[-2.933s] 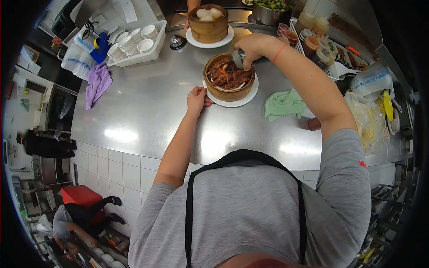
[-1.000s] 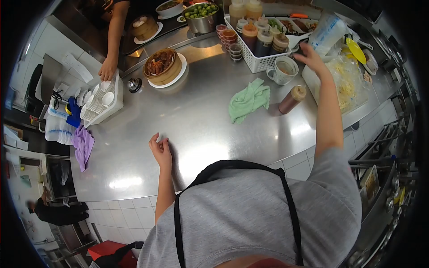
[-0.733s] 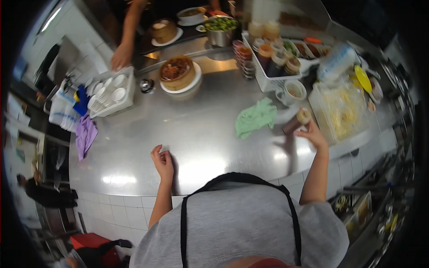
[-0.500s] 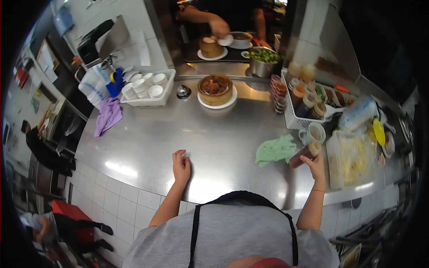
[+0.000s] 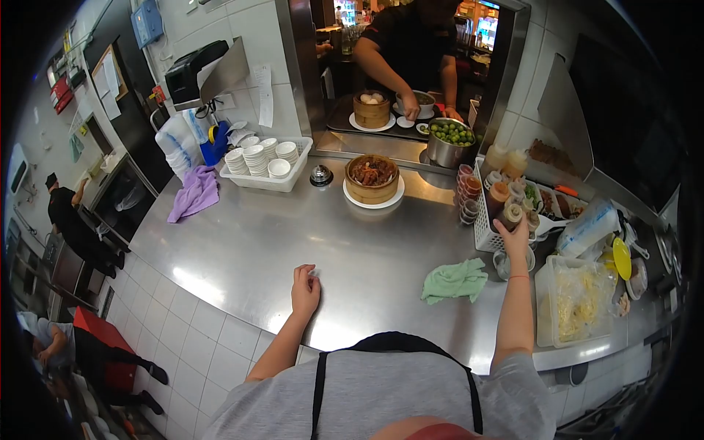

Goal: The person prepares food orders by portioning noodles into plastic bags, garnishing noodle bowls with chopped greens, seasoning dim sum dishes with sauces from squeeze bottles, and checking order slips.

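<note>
My right hand (image 5: 515, 236) grips a squeeze bottle (image 5: 511, 214) with a pale cap, at the near side of the white plastic basket (image 5: 484, 233) of sauce bottles. Whether the bottle's base touches the basket floor is hidden. Below my right wrist stands a clear jug (image 5: 503, 265), partly covered by the arm. My left hand (image 5: 306, 292) rests on the steel counter (image 5: 367, 271) with its fingers curled in and nothing visible in them. A green cloth (image 5: 455, 281) lies between my two hands.
Beyond my hands, a bamboo steamer (image 5: 372, 189) of dark food sits on a plate beside a bell (image 5: 320, 175). White cups fill a tub (image 5: 293, 178) at left. Across the pass, a person's hand (image 5: 409, 108) is over a tray. At right stands a bagged food container (image 5: 576, 301).
My right hand has carried the squeeze bottle forward from beside the green cloth to the basket. My left hand stays on the counter. The view has tilted up, showing more of the person opposite.
</note>
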### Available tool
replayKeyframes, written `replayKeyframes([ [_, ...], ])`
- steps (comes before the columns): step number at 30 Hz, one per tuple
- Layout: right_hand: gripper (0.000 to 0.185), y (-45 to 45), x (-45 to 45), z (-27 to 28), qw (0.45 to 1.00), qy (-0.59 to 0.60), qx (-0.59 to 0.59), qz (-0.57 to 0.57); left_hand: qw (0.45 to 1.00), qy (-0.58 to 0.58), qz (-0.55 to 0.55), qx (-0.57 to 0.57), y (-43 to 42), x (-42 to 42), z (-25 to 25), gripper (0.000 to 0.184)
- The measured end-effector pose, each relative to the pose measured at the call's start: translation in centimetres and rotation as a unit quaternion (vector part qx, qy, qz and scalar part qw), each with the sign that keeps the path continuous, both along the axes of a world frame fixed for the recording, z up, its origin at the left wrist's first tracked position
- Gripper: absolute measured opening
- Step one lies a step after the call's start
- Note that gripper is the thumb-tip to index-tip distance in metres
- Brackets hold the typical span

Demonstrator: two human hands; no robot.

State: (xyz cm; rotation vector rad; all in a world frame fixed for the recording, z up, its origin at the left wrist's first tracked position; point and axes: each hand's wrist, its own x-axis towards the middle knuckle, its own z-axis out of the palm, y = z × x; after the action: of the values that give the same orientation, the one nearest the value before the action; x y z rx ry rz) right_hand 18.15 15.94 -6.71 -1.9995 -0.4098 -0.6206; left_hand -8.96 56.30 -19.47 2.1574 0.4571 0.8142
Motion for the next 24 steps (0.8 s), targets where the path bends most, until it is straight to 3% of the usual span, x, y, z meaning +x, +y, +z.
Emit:
replayKeyframes([
  [5, 0.058, 0.0, 1.2, -1.8, 0.983, 0.077, -0.133, -0.105, 1.000, 0.009, 0.005, 0.001, -0.1, 0.0, 0.2, 0.027],
  [7, 0.060, 0.0, 0.8, -1.8, 0.983, 0.090, -0.125, -0.104, 1.000, 0.006, 0.002, 0.001, -0.2, 0.2, 0.2, 0.027],
  [11, 0.064, -0.1, -0.3, -2.2, 0.987, 0.026, -0.109, -0.112, 1.000, 0.019, 0.004, 0.007, -0.1, 0.2, 0.1, 0.027],
  [14, 0.053, 1.5, -3.1, -0.9, 0.970, -0.164, -0.052, -0.175, 1.000, 0.019, 0.003, 0.007, -0.1, 0.1, 0.0, 0.028],
  [16, 0.050, 3.3, -5.7, -1.3, 0.975, -0.175, -0.068, -0.116, 1.000, 0.019, 0.005, 0.008, 0.1, 0.5, 0.1, 0.028],
  [18, 0.048, 5.3, -8.2, -5.1, 0.990, -0.069, -0.124, 0.014, 1.000, 0.023, 0.019, 0.005, 0.2, 0.6, -0.1, 0.028],
  [20, 0.047, 7.9, -12.3, -9.4, 0.969, 0.031, -0.238, 0.059, 0.999, 0.028, 0.023, 0.007, 0.3, 0.7, -0.1, 0.028],
  [22, 0.045, 9.6, -15.0, -12.4, 0.944, -0.004, -0.329, 0.017, 0.999, 0.028, 0.028, 0.009, 0.4, 0.9, -0.1, 0.028],
  [24, 0.042, 9.8, -14.4, -12.5, 0.951, 0.002, -0.308, 0.019, 0.999, 0.013, 0.029, 0.003, 0.4, 0.9, -0.2, 0.026],
])
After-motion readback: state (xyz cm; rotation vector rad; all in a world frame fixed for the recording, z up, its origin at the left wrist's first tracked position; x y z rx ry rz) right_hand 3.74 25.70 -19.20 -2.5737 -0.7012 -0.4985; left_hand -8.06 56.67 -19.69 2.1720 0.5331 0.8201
